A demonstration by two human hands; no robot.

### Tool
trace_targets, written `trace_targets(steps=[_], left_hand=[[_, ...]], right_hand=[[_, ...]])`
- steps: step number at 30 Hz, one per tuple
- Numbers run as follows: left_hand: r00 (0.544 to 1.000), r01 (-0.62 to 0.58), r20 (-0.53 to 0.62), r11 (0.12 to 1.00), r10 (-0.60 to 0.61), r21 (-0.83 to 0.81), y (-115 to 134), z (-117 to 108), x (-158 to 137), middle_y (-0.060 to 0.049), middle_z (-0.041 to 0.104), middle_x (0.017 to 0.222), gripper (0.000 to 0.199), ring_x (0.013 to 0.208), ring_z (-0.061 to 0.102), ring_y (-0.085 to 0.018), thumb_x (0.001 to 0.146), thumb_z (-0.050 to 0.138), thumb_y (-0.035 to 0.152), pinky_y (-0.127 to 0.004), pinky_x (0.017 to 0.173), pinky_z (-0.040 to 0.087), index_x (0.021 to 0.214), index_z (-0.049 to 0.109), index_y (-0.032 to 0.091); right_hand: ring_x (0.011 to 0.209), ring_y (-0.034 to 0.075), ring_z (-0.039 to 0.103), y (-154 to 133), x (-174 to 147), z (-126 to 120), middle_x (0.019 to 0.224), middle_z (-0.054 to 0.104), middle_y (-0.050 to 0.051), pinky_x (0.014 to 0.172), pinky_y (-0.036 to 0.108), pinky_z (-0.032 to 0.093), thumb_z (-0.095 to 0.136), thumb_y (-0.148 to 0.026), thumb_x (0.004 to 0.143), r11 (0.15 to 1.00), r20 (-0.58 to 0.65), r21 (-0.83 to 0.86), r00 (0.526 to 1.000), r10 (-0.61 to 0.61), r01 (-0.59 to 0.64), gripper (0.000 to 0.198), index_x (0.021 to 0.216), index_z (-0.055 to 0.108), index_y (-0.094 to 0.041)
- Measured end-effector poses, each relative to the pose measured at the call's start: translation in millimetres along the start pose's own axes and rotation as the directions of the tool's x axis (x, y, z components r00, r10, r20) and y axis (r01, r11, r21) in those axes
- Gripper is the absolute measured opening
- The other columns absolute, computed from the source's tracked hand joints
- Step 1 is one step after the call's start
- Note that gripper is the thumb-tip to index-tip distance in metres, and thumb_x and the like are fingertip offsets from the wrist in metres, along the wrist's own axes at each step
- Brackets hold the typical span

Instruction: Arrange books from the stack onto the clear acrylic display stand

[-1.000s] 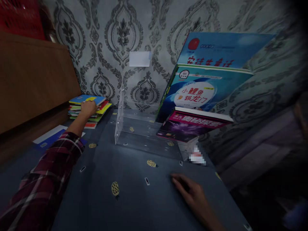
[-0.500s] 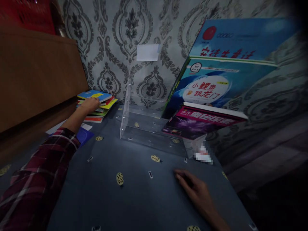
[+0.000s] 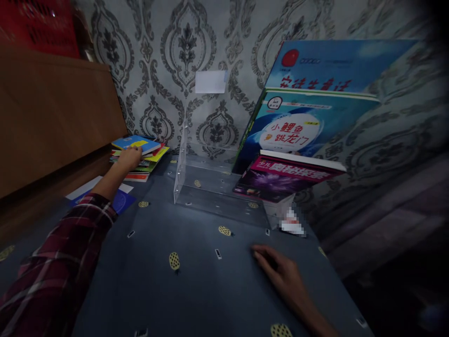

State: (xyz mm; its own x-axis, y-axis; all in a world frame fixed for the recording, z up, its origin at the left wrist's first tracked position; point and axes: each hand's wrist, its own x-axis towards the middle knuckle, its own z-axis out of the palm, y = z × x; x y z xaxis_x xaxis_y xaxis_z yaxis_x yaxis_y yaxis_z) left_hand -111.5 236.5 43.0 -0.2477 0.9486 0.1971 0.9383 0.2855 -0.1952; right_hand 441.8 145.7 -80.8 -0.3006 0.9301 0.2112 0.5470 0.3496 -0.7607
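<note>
At the back left, my left hand [image 3: 130, 158] is on the near edge of a blue book [image 3: 137, 142], with fingers bent over its cover; the thumb is hidden. That book lies on top of a stack of books [image 3: 142, 171] with coloured covers. My right hand [image 3: 277, 267] rests on the tablecloth at the front right, its fingers curled in and nothing visible in them. Beyond it stands a clear tiered display rack [image 3: 217, 201]. On its right side lean a purple-red book [image 3: 284, 175], a teal picture book [image 3: 298, 126] and a blue picture book [image 3: 322, 63].
A blue-and-white flat item [image 3: 122, 201] lies beside my left forearm. The wooden cabinet [image 3: 56, 112] borders the table on the left, with a red basket [image 3: 42, 28] on top. Patterned wallpaper and a white card [image 3: 210, 82] are behind the rack. A pixelated white object [image 3: 293, 222] sits near its right end.
The view has shifted slightly. My left hand has moved a little over the blue book, whose near edge now looks slightly turned. My right hand stays in place.
</note>
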Motion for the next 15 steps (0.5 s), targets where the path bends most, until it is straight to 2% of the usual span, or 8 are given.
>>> trace_targets(steps=[4, 9, 15], left_hand=[[0.999, 0.010, -0.053, 0.995, -0.005, 0.100, 5.1, 1.0, -19.7, -0.033, 0.061, 0.129, 0.047, 0.125, 0.057, -0.041, 0.093, 0.034, 0.010, -0.058, 0.104, 0.040, 0.136, 0.051, 0.001], [0.995, 0.014, -0.096, 0.986, 0.002, 0.164, 15.7, 5.2, -49.2, -0.035, 0.059, 0.132, 0.052, 0.126, 0.055, -0.042, 0.094, 0.026, 0.007, -0.059, 0.104, 0.039, 0.140, 0.048, -0.004], [0.991, 0.035, -0.130, 0.982, -0.011, 0.185, 32.0, 9.3, -72.8, -0.038, 0.058, 0.131, 0.054, 0.126, 0.056, -0.044, 0.092, 0.029, 0.006, -0.059, 0.101, 0.042, 0.142, 0.048, -0.006]], right_hand=[[0.078, 0.028, 0.079, 4.7, -0.3, 1.3, 0.088, 0.082, 0.009, 0.070, 0.036, 0.065, 0.060, -0.068, 0.084, 1.000, -0.005, 0.009, 1.000, -0.015, 0.015, 0.050, 0.093, 0.080, -0.023], [0.081, 0.028, 0.079, 5.0, -0.5, 0.8, 0.092, 0.082, 0.010, 0.072, 0.037, 0.065, 0.060, -0.063, 0.086, 0.999, 0.005, 0.008, 0.999, -0.043, 0.043, 0.046, 0.094, 0.080, -0.023], [0.080, 0.028, 0.078, 2.1, -0.3, 0.7, 0.091, 0.082, 0.010, 0.071, 0.037, 0.065, 0.058, -0.066, 0.086, 0.998, 0.003, -0.005, 0.998, -0.070, 0.070, 0.048, 0.092, 0.080, -0.024]])
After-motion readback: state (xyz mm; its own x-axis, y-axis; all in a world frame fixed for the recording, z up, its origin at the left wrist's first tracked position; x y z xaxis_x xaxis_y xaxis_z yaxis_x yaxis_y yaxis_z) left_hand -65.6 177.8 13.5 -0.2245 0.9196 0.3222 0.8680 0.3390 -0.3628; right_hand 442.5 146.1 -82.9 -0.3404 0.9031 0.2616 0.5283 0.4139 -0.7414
